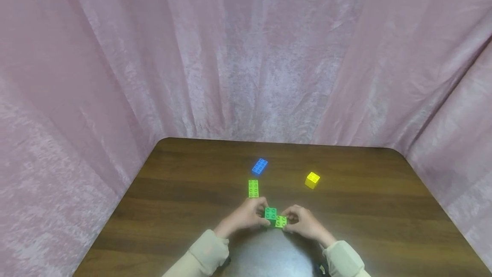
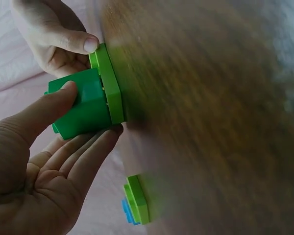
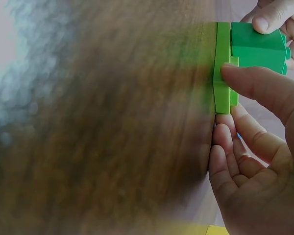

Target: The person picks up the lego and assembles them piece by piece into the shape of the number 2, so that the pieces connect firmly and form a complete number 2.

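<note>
A dark green toy building brick [image 1: 270, 213] stands on the left half of a flat lime-green brick [image 1: 281, 222] on the table. My left hand [image 1: 249, 214] pinches the dark green brick, its thumb on the near side and its fingers on the far side. At the other end, my right hand [image 1: 304, 222] pinches the flat lime brick between thumb and fingers. In the left wrist view the dark green brick [image 2: 83, 103] sits close against the studded face of the lime brick [image 2: 111, 88]; whether it is fully pressed down I cannot tell.
Just beyond my left hand lies a second flat lime-green brick [image 1: 253, 188]. Farther back is a flat blue brick [image 1: 259, 166], set at a slant. A yellow brick [image 1: 312, 180] stands to the right. Pink curtains [image 1: 269, 54] hang behind the brown wooden table [image 1: 184, 191].
</note>
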Action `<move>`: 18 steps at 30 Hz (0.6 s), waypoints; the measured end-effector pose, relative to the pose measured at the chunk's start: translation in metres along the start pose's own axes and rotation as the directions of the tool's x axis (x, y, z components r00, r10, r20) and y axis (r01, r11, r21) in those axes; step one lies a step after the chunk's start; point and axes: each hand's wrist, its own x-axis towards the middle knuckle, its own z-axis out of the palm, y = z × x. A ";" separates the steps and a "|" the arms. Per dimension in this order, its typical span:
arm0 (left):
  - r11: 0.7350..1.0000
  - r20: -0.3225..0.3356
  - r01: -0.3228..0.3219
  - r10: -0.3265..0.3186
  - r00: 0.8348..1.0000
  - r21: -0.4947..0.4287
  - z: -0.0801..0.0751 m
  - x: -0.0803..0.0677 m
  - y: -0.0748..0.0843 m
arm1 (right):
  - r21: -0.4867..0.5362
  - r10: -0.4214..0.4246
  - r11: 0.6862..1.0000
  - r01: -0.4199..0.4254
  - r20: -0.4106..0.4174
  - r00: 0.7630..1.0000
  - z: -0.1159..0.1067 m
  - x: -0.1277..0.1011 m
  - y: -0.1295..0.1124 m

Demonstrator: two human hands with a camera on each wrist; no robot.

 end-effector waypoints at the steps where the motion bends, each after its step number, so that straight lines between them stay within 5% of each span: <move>1: 1.000 0.003 -0.001 0.001 1.000 -0.005 0.000 0.000 0.000 | 0.005 0.003 1.000 -0.003 0.002 1.000 0.000 0.000 0.000; 18: 0.995 0.040 -0.042 0.038 0.998 0.092 -0.004 0.001 0.004 | 0.009 -0.012 1.000 0.012 0.039 0.999 -0.004 0.002 -0.003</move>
